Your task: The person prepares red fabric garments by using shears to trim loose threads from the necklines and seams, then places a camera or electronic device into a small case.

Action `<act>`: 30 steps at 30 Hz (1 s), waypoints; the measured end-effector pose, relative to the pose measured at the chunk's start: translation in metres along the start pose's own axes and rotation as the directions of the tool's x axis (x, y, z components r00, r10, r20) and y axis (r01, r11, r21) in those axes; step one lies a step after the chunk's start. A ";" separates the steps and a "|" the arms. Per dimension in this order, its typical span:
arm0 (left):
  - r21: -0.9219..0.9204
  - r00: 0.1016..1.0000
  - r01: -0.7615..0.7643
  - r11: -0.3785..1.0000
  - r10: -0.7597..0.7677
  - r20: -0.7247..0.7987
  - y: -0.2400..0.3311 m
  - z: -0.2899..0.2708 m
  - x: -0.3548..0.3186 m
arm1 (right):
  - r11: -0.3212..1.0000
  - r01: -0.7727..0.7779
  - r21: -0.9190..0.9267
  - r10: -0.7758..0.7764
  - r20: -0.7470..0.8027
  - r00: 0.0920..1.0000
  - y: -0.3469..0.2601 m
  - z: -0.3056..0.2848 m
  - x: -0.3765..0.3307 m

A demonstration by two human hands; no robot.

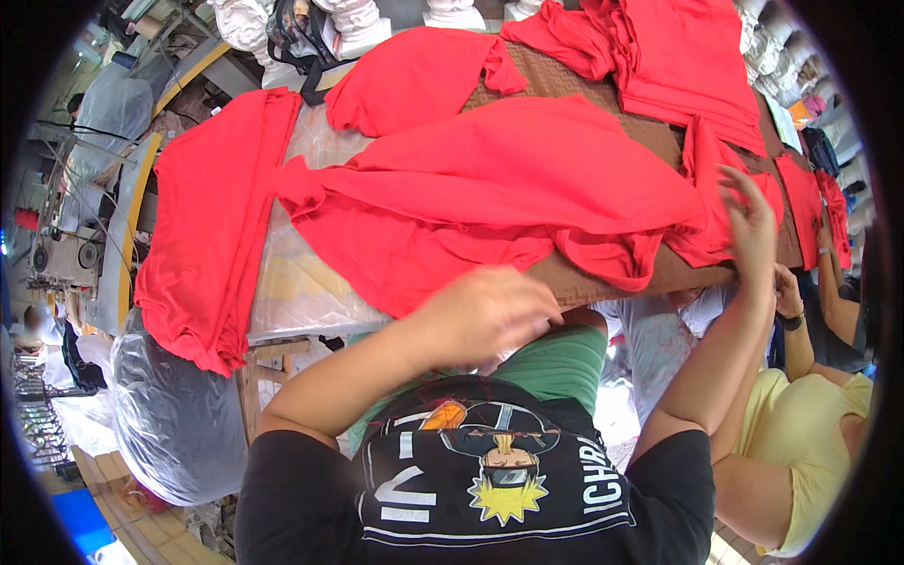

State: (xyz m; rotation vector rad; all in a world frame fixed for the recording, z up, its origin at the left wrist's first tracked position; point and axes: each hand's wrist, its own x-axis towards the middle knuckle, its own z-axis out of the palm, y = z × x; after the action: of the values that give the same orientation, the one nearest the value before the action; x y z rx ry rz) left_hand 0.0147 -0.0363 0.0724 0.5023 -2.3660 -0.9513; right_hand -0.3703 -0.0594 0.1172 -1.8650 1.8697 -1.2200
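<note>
A large red garment (508, 179) lies loosely spread across the middle of the table, its near edge hanging toward me. My left hand (494, 315) hovers by the table's near edge, just in front of the garment; motion smears its fingers, so I cannot make out whether they hold anything. Farther right, my right hand (750, 226) is raised with its fingers apart, in front of a crumpled red piece (711, 193). I see nothing gripped in it. Whether it touches that cloth is unclear.
Folded red garments (212, 226) lie at the left table end, and a red stack (692, 71) at the far right. Another red piece (410, 80) lies behind the middle one. A person in a yellow shirt (800, 443) works close on my right. A plastic-wrapped bundle (174, 414) stands lower left.
</note>
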 end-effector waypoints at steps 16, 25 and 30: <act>-0.112 0.825 0.360 0.926 -0.372 -0.425 -0.030 -0.071 -0.027 | 0.946 0.006 0.325 -0.078 0.209 0.975 -0.091 0.079 -0.012; 0.034 0.779 0.476 0.879 -0.403 -0.481 -0.053 -0.054 -0.050 | 0.997 -0.078 -0.025 0.079 0.038 0.996 -0.074 0.127 -0.028; -0.002 0.804 0.383 0.924 -0.334 -0.492 -0.027 -0.040 -0.023 | 0.972 -0.150 0.181 0.093 0.290 0.952 -0.092 0.143 -0.068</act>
State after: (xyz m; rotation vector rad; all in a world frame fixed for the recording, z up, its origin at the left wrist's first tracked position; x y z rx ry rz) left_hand 0.0603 -0.0634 0.0693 1.1233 -1.8922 -0.7495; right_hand -0.1967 -0.0376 0.0642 -1.6866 1.6196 -1.0024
